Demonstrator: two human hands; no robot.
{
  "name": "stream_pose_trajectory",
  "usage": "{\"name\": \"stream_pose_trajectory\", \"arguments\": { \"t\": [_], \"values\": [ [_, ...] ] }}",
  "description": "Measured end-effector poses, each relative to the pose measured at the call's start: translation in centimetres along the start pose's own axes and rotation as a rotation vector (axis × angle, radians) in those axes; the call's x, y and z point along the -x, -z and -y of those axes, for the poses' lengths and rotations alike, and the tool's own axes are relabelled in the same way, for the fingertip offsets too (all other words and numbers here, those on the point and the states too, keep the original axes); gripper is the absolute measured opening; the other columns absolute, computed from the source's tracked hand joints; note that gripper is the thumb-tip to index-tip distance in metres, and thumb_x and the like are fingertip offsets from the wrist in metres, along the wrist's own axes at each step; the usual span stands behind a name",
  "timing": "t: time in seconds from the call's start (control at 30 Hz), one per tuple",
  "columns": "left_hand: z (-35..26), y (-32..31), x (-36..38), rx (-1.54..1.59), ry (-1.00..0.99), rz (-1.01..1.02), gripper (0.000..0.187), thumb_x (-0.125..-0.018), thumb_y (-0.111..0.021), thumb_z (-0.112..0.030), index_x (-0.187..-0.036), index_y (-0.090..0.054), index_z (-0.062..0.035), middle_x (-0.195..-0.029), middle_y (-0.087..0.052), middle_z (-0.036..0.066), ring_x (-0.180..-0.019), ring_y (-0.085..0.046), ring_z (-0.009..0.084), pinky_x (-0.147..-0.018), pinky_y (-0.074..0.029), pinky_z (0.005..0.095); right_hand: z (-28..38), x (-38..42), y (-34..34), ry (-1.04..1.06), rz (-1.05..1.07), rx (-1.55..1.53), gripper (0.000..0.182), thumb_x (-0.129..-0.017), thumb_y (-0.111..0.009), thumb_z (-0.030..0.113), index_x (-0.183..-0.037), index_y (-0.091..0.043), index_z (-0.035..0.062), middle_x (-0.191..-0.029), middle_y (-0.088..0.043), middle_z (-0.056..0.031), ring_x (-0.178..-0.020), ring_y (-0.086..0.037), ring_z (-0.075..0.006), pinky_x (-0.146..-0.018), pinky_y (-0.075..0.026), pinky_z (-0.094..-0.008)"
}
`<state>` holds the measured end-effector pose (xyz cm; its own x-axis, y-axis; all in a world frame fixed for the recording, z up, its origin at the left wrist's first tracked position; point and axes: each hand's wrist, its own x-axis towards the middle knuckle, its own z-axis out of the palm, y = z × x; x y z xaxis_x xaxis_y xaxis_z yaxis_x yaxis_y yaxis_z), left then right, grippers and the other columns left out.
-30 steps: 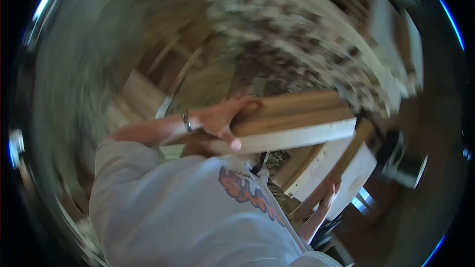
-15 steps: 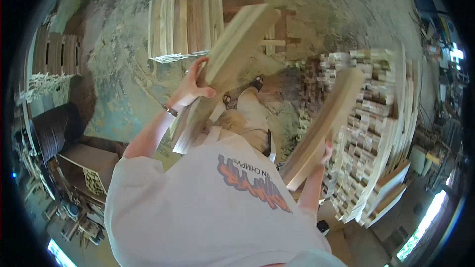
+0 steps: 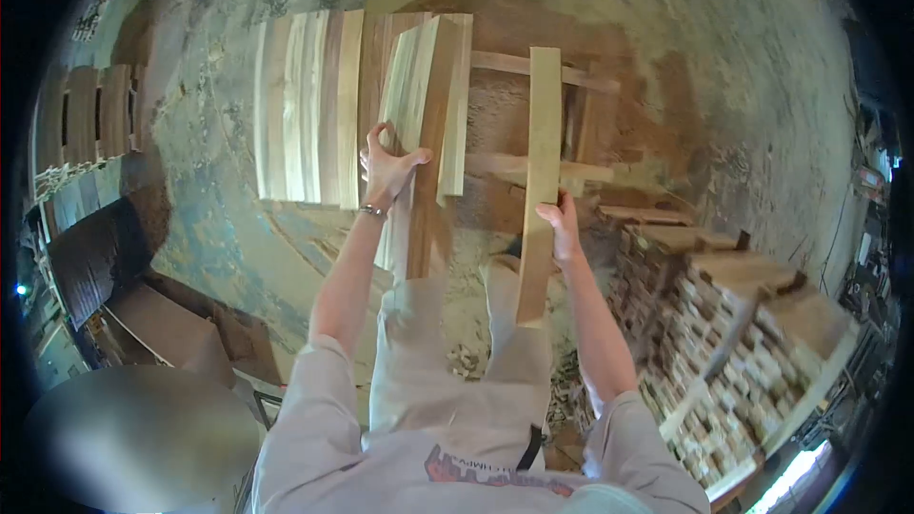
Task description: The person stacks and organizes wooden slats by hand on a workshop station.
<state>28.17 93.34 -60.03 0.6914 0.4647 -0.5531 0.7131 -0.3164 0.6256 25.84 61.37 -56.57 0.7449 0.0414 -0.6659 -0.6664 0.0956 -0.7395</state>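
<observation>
My left hand (image 3: 388, 169) is closed round a bundle of wooden boards (image 3: 416, 114), thumb on one side and fingers on the other. The bundle hangs over the right end of a row of boards (image 3: 309, 109) laid side by side. My right hand (image 3: 562, 225) grips a single narrow board (image 3: 543, 133) at its lower half, with the thumb lying on its face. That board stands apart from the bundle, over the wooden supports (image 3: 495, 61) to the right of the row.
At the lower right is a tall stack of wood pieces (image 3: 752, 362). Another board pile (image 3: 95, 114) stands at the far left, above a dark roll (image 3: 100, 252). A blurred rounded object (image 3: 143, 438) fills the lower left corner.
Both hands have moved forward with their boards, from near my body to over the row and supports. The view has turned, and the boards now point more nearly straight ahead.
</observation>
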Motion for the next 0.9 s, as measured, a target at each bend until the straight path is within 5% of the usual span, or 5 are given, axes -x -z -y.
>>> {"name": "stream_pose_trajectory", "arguments": {
  "t": [0.03, 0.3, 0.47, 0.53, 0.9],
  "values": [
    [-0.9, -0.9, -1.5, -0.006, 0.081, -0.02, 0.116, -0.045, -0.086, -0.049, -0.142, -0.029, -0.0199, -0.13, -0.034, 0.021, -0.125, -0.033, 0.0379, -0.108, -0.026, 0.0515, -1.4, -2.5, -1.3, 0.024, -0.011, -0.013, 0.076, -0.069, -0.075, 0.026, -0.128, -0.039, -0.0043, -0.116, -0.05, -0.0148, -0.108, -0.05, -0.022, -0.093, -0.041, -0.034],
    [1.2, -6.8, -8.8, -0.401, 0.027, -0.344, 0.126, -0.042, -0.089, -0.042, -0.144, -0.019, -0.0195, -0.14, -0.019, 0.034, -0.131, -0.022, 0.0478, -0.103, -0.019, 0.0667, -6.4, -12.3, -9.0, 0.149, -0.27, 0.493, 0.098, -0.058, -0.085, 0.03, -0.133, -0.033, -0.0046, -0.123, -0.047, -0.022, -0.115, -0.048, -0.0335, -0.099, -0.038, -0.0439],
    [1.6, -8.3, -9.3, -0.486, 0.003, -0.46, 0.121, -0.046, -0.088, -0.041, -0.146, -0.024, -0.0191, -0.143, -0.019, 0.03, -0.131, -0.022, 0.0474, -0.103, -0.02, 0.0662, -6.2, -15.2, -12.4, 0.173, -0.379, 0.647, 0.101, -0.058, -0.086, 0.03, -0.135, -0.03, -0.0038, -0.126, -0.043, -0.0231, -0.118, -0.044, -0.0354, -0.1, -0.037, -0.0455],
    [1.3, -7.6, -9.1, -0.64, -0.378, -0.544, 0.109, -0.049, -0.087, -0.043, -0.141, -0.036, -0.0176, -0.147, -0.019, 0.024, -0.131, -0.022, 0.0467, -0.099, -0.025, 0.0656, -5.4, -16.0, -13.4, 0.213, -0.378, 0.668, 0.101, -0.058, -0.085, 0.031, -0.135, -0.03, -0.0035, -0.126, -0.042, -0.0233, -0.12, -0.043, -0.0359, -0.101, -0.037, -0.0467],
    [3.5, -2.9, -7.7, -0.387, -0.501, -0.145, 0.054, -0.081, -0.068, -0.021, -0.13, -0.05, -0.0045, -0.137, -0.043, 0.019, -0.125, -0.041, 0.0389, -0.104, -0.036, 0.0495, -6.1, -15.0, -19.2, 0.252, -0.305, 0.977, 0.106, -0.072, -0.073, 0.056, -0.143, -0.023, -0.0049, -0.132, -0.039, -0.0253, -0.125, -0.036, -0.0406, -0.106, -0.03, -0.0502]
  ]
}}
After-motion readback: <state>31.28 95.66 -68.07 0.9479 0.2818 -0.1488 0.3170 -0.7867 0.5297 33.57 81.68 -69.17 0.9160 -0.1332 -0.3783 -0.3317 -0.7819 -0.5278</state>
